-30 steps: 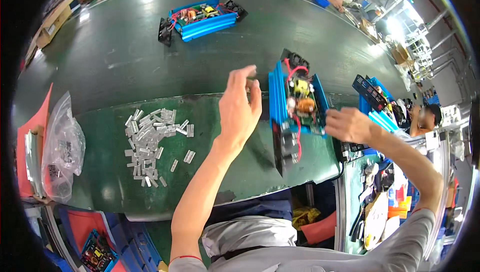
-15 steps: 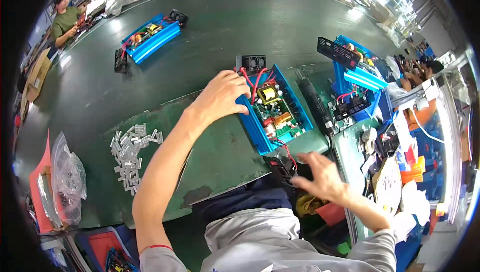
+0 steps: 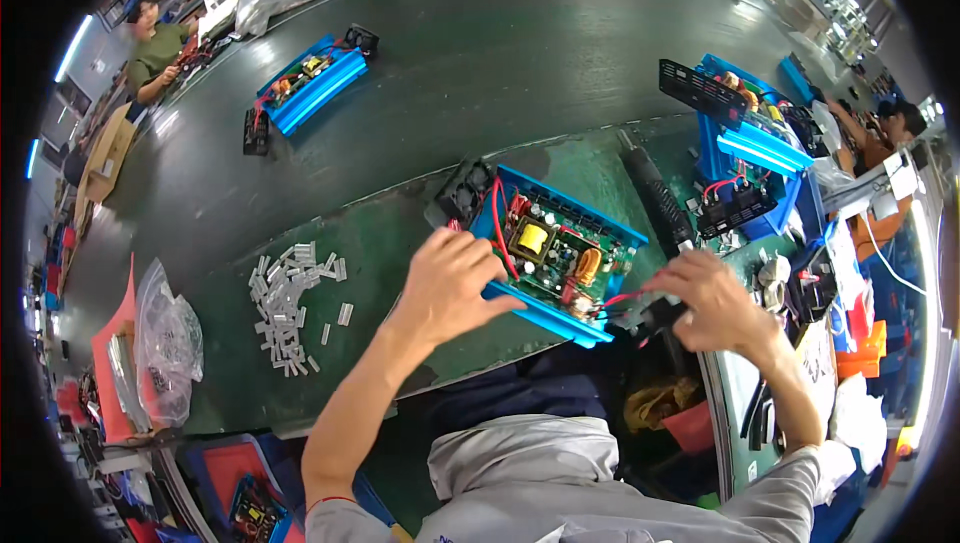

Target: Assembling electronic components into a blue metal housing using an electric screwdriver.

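Note:
An open blue metal case [image 3: 560,324] holding a green circuit board [image 3: 565,258] lies slanted on the work surface before me. My left hand [image 3: 450,281] grips its near left corner, thumb along the near wall. At the case's right end, my right hand [image 3: 712,301] has its fingers curled round a black end panel [image 3: 660,316], which is blurred and partly hidden. Red wires run from the board to that panel. A black fan end panel [image 3: 465,190] hangs off the far left end, joined by red wires.
Clear tube-like pieces [image 3: 285,308] lie heaped at left. A black electric screwdriver [image 3: 655,191] rests right of the case. Another blue case [image 3: 765,148] sits atop a blue bin at right; one more [image 3: 318,90] lies far left. A person [image 3: 155,53] works beyond it.
The blue case has been turned counterclockwise, its near end swinging to the right. My right hand has moved up and right to the black end panel; my left hand has moved nearer with the case.

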A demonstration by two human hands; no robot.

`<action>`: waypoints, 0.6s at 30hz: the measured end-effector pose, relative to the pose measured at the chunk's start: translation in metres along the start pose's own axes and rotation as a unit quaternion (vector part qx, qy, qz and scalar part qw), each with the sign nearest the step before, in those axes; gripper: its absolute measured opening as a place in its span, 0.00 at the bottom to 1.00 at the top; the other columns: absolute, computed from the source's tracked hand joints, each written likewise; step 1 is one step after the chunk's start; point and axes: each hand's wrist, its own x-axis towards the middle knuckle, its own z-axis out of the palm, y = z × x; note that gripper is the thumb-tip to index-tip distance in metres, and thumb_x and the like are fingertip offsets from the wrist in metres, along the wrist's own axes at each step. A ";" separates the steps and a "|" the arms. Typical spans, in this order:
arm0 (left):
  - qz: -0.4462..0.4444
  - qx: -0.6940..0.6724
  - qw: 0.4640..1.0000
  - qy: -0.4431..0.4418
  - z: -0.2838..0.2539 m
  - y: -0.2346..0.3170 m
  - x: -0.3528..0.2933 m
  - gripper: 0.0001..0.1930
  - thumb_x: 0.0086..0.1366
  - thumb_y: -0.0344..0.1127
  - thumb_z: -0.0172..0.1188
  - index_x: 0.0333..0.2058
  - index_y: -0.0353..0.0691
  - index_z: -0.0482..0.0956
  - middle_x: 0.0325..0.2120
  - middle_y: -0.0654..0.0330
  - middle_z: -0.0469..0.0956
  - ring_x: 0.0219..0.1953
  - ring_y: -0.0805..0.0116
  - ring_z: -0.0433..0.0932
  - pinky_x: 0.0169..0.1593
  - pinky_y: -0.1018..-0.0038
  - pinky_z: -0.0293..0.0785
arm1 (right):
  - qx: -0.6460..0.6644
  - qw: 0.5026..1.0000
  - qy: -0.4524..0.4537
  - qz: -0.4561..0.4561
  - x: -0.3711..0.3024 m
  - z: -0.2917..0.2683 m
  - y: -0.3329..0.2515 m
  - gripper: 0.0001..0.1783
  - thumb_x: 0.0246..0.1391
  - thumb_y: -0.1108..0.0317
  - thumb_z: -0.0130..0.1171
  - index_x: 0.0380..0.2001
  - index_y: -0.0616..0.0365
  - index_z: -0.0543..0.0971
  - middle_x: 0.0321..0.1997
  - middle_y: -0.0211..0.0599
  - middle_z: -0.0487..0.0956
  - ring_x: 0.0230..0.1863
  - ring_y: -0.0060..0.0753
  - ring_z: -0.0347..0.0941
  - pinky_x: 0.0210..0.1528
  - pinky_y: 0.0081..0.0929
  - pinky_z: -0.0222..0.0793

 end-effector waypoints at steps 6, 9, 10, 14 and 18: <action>-0.071 0.043 0.994 0.074 0.016 0.037 -0.014 0.18 0.45 0.48 0.78 0.20 0.46 0.77 0.21 0.65 0.74 0.27 0.65 0.74 0.37 0.67 0.64 | -0.103 0.990 0.057 -0.074 0.069 -0.006 0.025 0.20 0.38 0.81 0.59 0.40 0.58 0.82 0.45 0.38 0.78 0.57 0.46 0.71 0.63 0.41 0.63; -0.099 0.050 0.990 0.083 0.019 0.047 -0.016 0.18 0.46 0.47 0.78 0.20 0.46 0.76 0.21 0.65 0.73 0.27 0.65 0.74 0.38 0.67 0.63 | -0.052 0.982 0.142 -0.115 0.119 -0.003 0.023 0.19 0.43 0.81 0.57 0.42 0.59 0.81 0.46 0.40 0.78 0.54 0.47 0.72 0.59 0.41 0.67; -0.103 0.051 0.990 0.082 0.019 0.049 -0.015 0.18 0.47 0.47 0.78 0.20 0.46 0.76 0.21 0.65 0.73 0.27 0.65 0.74 0.39 0.67 0.63 | -0.013 0.980 0.155 -0.122 0.137 0.001 0.019 0.18 0.47 0.80 0.57 0.43 0.59 0.80 0.46 0.41 0.79 0.54 0.48 0.73 0.57 0.41 0.68; -0.135 0.033 0.987 0.076 0.018 0.052 -0.014 0.16 0.47 0.44 0.78 0.24 0.46 0.79 0.24 0.65 0.75 0.31 0.64 0.76 0.43 0.67 0.66 | 0.121 0.977 0.124 -0.124 0.200 0.033 0.016 0.12 0.61 0.66 0.56 0.43 0.61 0.81 0.45 0.46 0.80 0.50 0.50 0.76 0.54 0.43 0.71; -0.242 0.035 0.947 0.207 -0.012 0.047 -0.019 0.14 0.54 0.31 0.74 0.38 0.41 0.81 0.38 0.58 0.81 0.41 0.57 0.79 0.44 0.63 0.72 | 0.197 0.978 -0.036 -0.064 0.216 0.037 0.019 0.21 0.64 0.53 0.54 0.42 0.62 0.83 0.45 0.49 0.82 0.49 0.53 0.77 0.53 0.46 0.71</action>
